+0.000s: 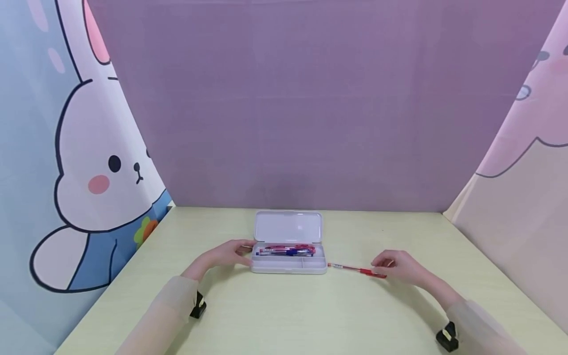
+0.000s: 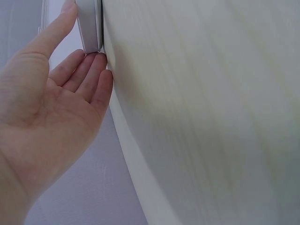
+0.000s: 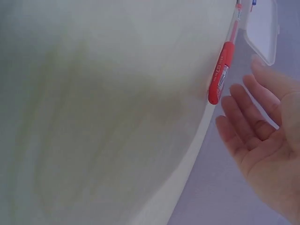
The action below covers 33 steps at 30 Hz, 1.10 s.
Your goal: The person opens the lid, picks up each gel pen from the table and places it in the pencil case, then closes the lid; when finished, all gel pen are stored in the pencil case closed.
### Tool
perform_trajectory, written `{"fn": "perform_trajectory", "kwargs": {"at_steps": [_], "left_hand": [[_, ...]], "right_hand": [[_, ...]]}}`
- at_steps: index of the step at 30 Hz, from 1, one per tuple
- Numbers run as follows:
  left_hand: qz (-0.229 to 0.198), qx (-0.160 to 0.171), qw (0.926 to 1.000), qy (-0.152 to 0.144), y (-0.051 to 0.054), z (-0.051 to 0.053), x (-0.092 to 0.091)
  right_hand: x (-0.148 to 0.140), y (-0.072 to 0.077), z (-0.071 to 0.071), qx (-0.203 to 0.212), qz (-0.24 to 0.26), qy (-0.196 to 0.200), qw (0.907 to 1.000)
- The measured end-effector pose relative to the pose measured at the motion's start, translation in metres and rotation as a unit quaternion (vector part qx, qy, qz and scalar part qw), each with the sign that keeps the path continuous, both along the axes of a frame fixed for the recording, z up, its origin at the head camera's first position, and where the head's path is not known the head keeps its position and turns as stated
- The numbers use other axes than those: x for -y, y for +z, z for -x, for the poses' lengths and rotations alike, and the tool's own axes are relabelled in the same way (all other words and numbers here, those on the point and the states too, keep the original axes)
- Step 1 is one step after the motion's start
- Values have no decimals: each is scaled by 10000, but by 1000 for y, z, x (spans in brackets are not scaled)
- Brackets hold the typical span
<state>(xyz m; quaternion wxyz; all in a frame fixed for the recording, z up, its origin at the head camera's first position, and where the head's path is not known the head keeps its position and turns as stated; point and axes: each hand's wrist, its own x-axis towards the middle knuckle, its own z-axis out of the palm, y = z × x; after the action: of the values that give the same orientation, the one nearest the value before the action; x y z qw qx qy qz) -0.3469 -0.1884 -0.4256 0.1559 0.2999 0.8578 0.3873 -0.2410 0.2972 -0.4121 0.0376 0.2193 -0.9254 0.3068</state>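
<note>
A white pencil case [image 1: 289, 270] lies on the table with its lid [image 1: 288, 227] raised. Several pens [image 1: 288, 251] in red and blue fill its back compartment. My left hand [image 1: 228, 254] touches the case's left end, thumb toward the front and fingers toward the back corner; in the left wrist view its fingers are only slightly bent against the case [image 2: 89, 28]. To the right of the case lies a red gel pen [image 1: 357, 269], its capped end toward my right hand [image 1: 401, 267]. In the right wrist view the relaxed fingers are beside the pen [image 3: 222, 65], holding nothing.
The front of the case has compartments split by a divider [image 1: 302, 263]. The pale wooden table [image 1: 275, 315] ends at a purple backdrop [image 1: 301, 108]. Printed cartoon curtains [image 1: 88, 197] hang on both sides. Each wrist bears a black device [image 1: 198, 305].
</note>
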Motion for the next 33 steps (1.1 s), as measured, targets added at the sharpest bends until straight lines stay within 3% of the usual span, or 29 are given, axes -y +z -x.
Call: {"fn": "perform_trajectory", "kwargs": {"at_steps": [7, 19, 28, 33], "left_hand": [[48, -86, 10000, -13, 1, -1, -1], [56, -32, 10000, 16, 1, 0, -1], [112, 8, 9999, 80, 1, 0, -1], [68, -10, 10000, 37, 0, 0, -1]], "right_hand": [[-3, -4, -1, 147, 130, 179, 9996], [-3, -9, 2, -152, -70, 451, 9988], [-2, -10, 1, -512, -389, 330, 9974], [-3, -9, 2, -448, -384, 220, 9980]]}}
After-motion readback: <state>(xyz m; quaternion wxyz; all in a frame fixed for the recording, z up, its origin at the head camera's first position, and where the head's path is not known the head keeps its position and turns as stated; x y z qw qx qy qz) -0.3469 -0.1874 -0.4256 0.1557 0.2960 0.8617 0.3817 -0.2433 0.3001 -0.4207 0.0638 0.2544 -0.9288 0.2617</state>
